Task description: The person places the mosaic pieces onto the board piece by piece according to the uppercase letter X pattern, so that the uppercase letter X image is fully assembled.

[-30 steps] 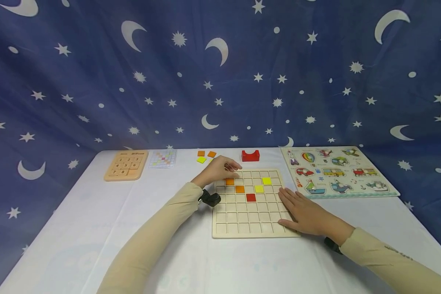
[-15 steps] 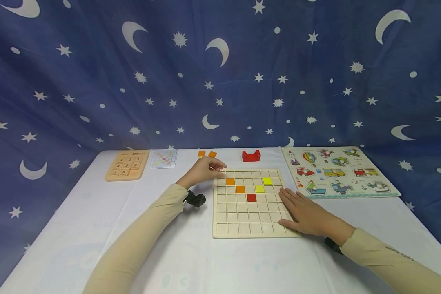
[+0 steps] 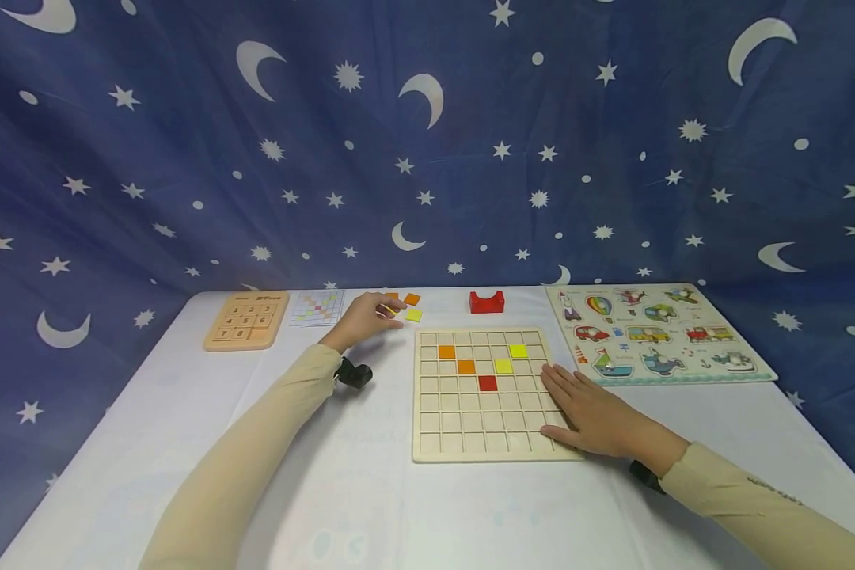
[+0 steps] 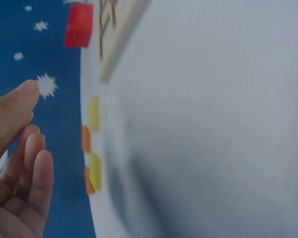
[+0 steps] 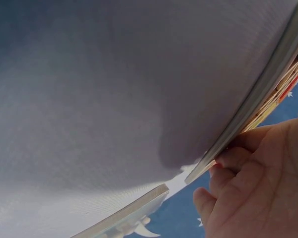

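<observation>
My left hand (image 3: 363,319) hovers beside the small square tiles at the table's back, holding nothing. In the left wrist view its thumb and loosely bent fingers stand apart. Two orange tiles, one of them this orange tile (image 3: 412,299), and two yellow tiles, one of them this yellow tile (image 3: 414,315), lie there; the hand partly covers the left pair in the head view. My right hand (image 3: 598,413) rests with extended fingers on the right edge of a wooden grid board (image 3: 463,443). In its cells sit a red tile (image 3: 488,383), two orange and two yellow tiles.
Behind the board stands a red notched block (image 3: 487,302). A picture puzzle board (image 3: 634,372) lies at the right. At the far left are a wooden number puzzle (image 3: 245,321) and a printed pattern card (image 3: 313,309). A starry curtain (image 3: 470,158) hangs behind the table.
My left hand has moved left from above the grid board to the loose tiles, uncovering the board's upper left corner. The right hand stays on the board's edge.
</observation>
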Tool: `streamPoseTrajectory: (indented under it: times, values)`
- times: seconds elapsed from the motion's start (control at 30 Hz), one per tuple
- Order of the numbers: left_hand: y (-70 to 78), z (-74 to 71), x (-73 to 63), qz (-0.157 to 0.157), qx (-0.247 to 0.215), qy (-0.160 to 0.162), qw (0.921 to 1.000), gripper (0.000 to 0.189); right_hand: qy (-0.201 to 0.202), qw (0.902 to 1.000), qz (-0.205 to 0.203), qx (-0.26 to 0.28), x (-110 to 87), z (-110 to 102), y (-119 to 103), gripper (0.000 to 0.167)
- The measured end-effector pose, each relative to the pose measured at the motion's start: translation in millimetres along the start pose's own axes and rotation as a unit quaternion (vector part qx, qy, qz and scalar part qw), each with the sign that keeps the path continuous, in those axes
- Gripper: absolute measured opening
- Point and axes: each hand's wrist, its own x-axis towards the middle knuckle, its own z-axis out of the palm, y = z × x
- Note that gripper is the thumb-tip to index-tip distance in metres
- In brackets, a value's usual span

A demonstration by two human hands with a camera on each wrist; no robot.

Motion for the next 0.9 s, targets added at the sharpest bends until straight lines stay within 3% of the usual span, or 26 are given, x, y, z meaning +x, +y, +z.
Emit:
streamPoseTrajectory:
  times: [0.23, 0.6, 0.9]
  values:
    - [-15.9, -1.5, 9.8, -0.023, 0.002, 0.006, 0.9997, 0.035, 0.003, 1.0, 0.0, -0.006, 0.0, 1.0, 0.5, 0.086]
    - [-24.5, 1.2, 24.1, -0.047, 0.036, 0.017, 0.9981, 0.037, 0.004, 0.9999, -0.001, -0.012, 1.4, 3.7, 2.2, 0.087]
    - [-25.7, -1.4, 26.8, -0.07, 0.046, 0.017, 0.9964, 0.037, 0.004, 1.0, -0.004, -0.008, 0.7, 3.0, 1.9, 0.084]
